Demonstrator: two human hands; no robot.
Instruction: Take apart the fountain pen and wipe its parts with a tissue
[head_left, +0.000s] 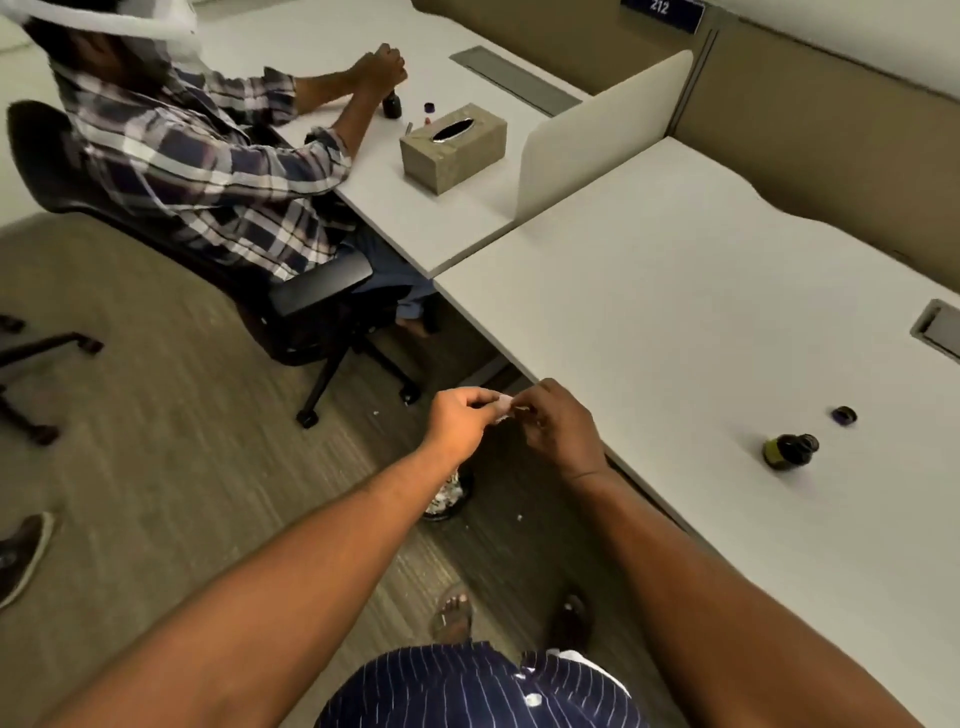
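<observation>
Both arms reach out over the floor beside the tabletop (675, 291). The left hand (460, 418) and right hand (558, 428) together pinch a small tissue (503, 406) between their fingertips; any pen part inside is hidden. Farther right on the tabletop stand an ink bottle (789, 451) and its cap (843, 415), apart.

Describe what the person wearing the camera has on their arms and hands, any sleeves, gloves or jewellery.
Both forearms are bare up to the picture's edge, with no sleeves in view. The left hand and right hand wear no gloves, and no watch or rings show. Below them is a dark navy shirt with thin white pinstripes.
</observation>
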